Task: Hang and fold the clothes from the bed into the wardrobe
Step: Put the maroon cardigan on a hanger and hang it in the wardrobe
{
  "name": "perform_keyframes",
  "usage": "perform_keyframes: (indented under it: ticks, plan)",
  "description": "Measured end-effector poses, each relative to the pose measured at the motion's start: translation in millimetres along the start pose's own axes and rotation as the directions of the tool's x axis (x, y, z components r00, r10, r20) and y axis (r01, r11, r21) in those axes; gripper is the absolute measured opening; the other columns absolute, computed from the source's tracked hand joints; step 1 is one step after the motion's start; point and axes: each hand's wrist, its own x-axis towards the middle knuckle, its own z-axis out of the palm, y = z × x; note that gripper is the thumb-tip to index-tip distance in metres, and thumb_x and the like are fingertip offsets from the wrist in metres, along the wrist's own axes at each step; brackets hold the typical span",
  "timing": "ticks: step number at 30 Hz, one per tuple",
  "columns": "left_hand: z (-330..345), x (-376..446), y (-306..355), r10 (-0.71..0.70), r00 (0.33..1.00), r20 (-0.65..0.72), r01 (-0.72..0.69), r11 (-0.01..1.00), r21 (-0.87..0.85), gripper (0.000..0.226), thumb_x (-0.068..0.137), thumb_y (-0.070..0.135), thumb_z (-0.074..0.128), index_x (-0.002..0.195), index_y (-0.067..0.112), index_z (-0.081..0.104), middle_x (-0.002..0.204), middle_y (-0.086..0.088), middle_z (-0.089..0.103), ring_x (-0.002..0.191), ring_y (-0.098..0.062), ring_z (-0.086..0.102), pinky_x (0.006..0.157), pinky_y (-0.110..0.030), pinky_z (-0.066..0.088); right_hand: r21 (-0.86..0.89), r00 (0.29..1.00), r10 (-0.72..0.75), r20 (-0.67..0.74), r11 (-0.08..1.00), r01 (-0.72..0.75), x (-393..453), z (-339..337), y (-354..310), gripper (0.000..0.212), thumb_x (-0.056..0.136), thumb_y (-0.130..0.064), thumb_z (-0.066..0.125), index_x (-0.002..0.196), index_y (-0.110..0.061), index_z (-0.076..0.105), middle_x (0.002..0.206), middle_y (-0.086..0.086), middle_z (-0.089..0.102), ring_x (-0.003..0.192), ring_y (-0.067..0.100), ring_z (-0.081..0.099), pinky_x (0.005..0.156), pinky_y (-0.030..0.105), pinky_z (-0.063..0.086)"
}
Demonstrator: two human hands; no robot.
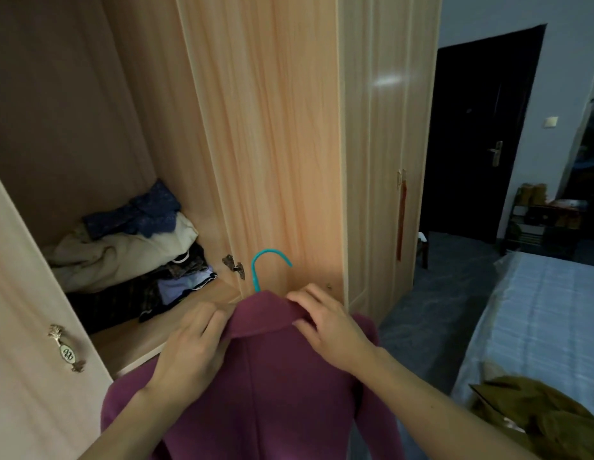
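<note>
The left hand (192,343) lies on the collar of a plum-coloured coat (272,386), its fingers bent over the collar's left edge and pinching the cloth there. The right hand (328,330) sits on the other side of the collar, fingers spread and slightly curved, the tips pressing down on the fold of the fabric; whether the thumb grips underneath I cannot tell. The coat hangs on a teal hanger (265,267), of which only the hook rises above the collar, in front of the wooden upright of the wardrobe (272,127). The hook is free in the air, caught on nothing. The coat's shoulders spread out below both hands and its sleeves drop out of sight at the bottom.

To the left the wardrobe's compartment stands open, its door (33,327) swung toward me with an ornate metal handle (66,348) on it. On the compartment floor lies a loose heap of clothes (136,247): a dark blue patterned piece on top, a cream garment beneath it, and darker and pale pieces bunched under and in front of those. The rest of that space above the heap is bare brown backing.

To the right the wardrobe's other doors are closed, a red tassel (401,220) hanging from one handle. Further right is the bed (537,310) with a pale striped cover, and on its near corner lies an olive-green garment (537,419), crumpled. Beyond stand a dark doorway and a low shelf of boxes (547,220).
</note>
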Motion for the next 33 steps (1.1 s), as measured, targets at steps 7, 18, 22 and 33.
perform_keyframes:
  ticks: [7,18,22,33]
  plan:
    - [-24,-22,-16,-0.072,0.997,-0.009,0.072,0.989,0.129,0.029,0.103,0.034,0.040,0.114,0.012,0.055,0.098,-0.005,0.056,0.084,-0.027,0.054,0.076,-0.034,0.043,0.015,0.984,-0.132,-0.118,0.991,0.135,27,29,-21,0.042,0.081,0.008,0.059,0.121,-0.006,0.057,0.112,0.004,0.052,0.100,0.014,0.054,0.096,0.020,0.043]
    - [-98,-36,-115,-0.278,0.901,0.334,0.155,0.923,0.351,0.058,0.100,0.054,0.029,0.121,0.014,0.066,0.122,-0.002,0.066,0.113,-0.027,0.059,0.087,-0.041,0.050,0.043,0.986,-0.157,-0.049,0.986,0.159,85,113,-58,0.045,0.076,0.013,0.064,0.117,-0.006,0.063,0.109,0.001,0.054,0.100,0.015,0.057,0.094,0.022,0.045]
    - [-93,-36,-173,-0.344,0.887,0.307,0.127,0.823,0.554,0.050,0.095,0.046,0.039,0.120,0.013,0.067,0.125,-0.005,0.065,0.120,-0.028,0.057,0.092,-0.042,0.048,0.050,0.982,-0.187,-0.010,0.981,0.187,116,135,-73,0.047,0.075,0.013,0.065,0.117,-0.009,0.064,0.110,-0.001,0.056,0.101,0.012,0.057,0.093,0.023,0.047]
    - [-80,-40,-266,-0.586,0.637,0.501,-0.170,0.527,0.833,0.067,0.096,0.048,0.042,0.150,0.010,0.032,0.158,-0.011,0.024,0.150,-0.035,-0.002,0.111,-0.066,-0.014,0.109,0.979,-0.205,0.008,0.973,0.203,167,185,-89,0.050,0.076,0.012,0.062,0.115,-0.020,0.062,0.111,-0.013,0.053,0.104,0.005,0.055,0.095,0.022,0.045]
